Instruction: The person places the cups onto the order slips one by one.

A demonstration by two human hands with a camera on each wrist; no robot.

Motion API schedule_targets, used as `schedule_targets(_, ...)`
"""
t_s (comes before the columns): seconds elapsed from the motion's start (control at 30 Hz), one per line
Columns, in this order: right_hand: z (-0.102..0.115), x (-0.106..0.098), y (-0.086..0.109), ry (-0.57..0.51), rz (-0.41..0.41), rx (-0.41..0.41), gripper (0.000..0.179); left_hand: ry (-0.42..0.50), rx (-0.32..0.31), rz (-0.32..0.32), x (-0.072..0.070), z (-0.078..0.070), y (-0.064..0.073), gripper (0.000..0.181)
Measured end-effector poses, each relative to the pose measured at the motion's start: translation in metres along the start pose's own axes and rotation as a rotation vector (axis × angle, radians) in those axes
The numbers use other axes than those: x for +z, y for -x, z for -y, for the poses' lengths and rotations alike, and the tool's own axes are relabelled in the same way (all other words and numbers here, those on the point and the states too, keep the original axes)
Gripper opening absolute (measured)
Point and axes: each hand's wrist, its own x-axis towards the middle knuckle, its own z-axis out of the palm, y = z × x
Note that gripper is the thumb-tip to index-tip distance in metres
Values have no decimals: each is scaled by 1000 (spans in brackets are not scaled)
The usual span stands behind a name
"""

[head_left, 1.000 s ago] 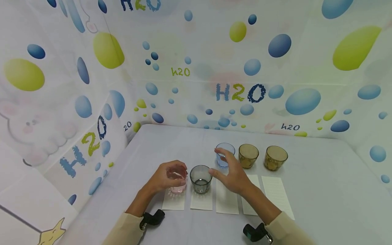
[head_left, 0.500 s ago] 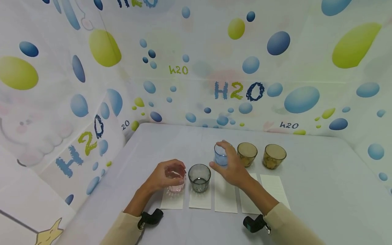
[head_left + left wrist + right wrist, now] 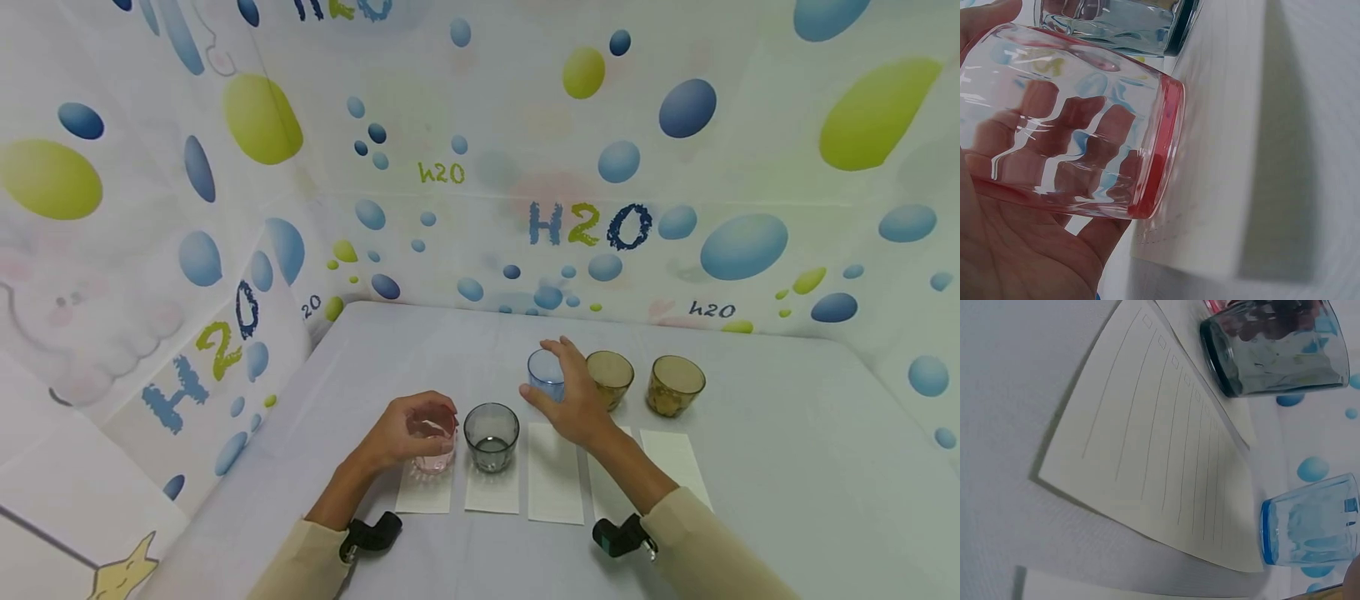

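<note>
My left hand (image 3: 399,429) grips a pink-tinted glass (image 3: 432,463), which stands on the leftmost paper slip. Seen from the left wrist, the curled fingers show through the wall of the glass. A dark grey glass (image 3: 491,446) stands upright just to its right on another slip. My right hand (image 3: 579,408) is spread around the near and right sides of a light blue glass (image 3: 545,379), thumb in front and fingers raised by the rim. In the right wrist view only a fingertip shows, low at the right edge; contact with the blue glass cannot be confirmed.
Two amber glasses stand at the back right; one amber glass (image 3: 611,387) is partly behind my right hand, the other amber glass (image 3: 675,387) further right. Several lined paper slips lie in a row, including a middle slip (image 3: 555,483) and a right slip (image 3: 678,462). Patterned cloth walls enclose the table.
My right hand has moved forward, away from the grey glass and around the blue one. The left hand keeps its grip on the pink glass.
</note>
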Motion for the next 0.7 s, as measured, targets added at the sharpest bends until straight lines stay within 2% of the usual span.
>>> schedule_targets(0.33,-5,1,-12,34,15,-24,84,-5,3,-3,0,-2,1,42)
schedule_targets(0.7,0,7,-22,79,11,98,89,-11,11,0,0,1,1,41)
